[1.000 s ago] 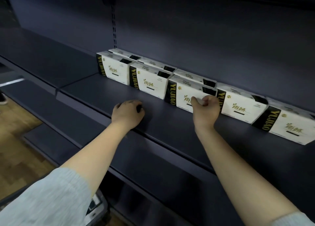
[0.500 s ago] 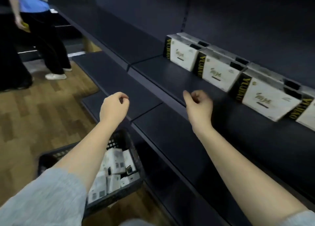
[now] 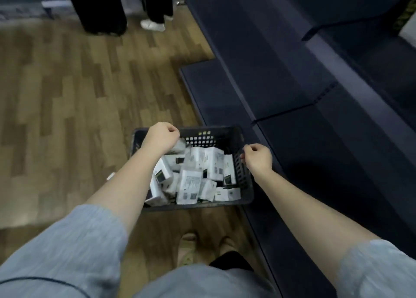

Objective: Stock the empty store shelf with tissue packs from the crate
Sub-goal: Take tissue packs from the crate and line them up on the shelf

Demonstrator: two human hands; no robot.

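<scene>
Both loosely fisted, empty, the left hand (image 3: 162, 137) and right hand (image 3: 257, 157) hover over the crate (image 3: 244, 180), ready to pick tissue packs (image 3: 190, 183).

Black perforated plastic crate (image 3: 242, 174); white tissue packs (image 3: 203, 162), black print panels; dark navy metal shelf (image 3: 281, 57); brown wood-plank floor (image 3: 67, 90); pale grey ribbed sleeves (image 3: 74, 248).

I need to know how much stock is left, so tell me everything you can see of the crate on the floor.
The crate is a dark, plastic-looking bin with perforated lattice walls, standing upright on the wooden floor against the lowest shelf. Inside lies a loose jumble of white tissue packs, roughly half filling it. The left hand hovers closed over its far left corner; the right hand, also closed, is at its right rim.
</scene>
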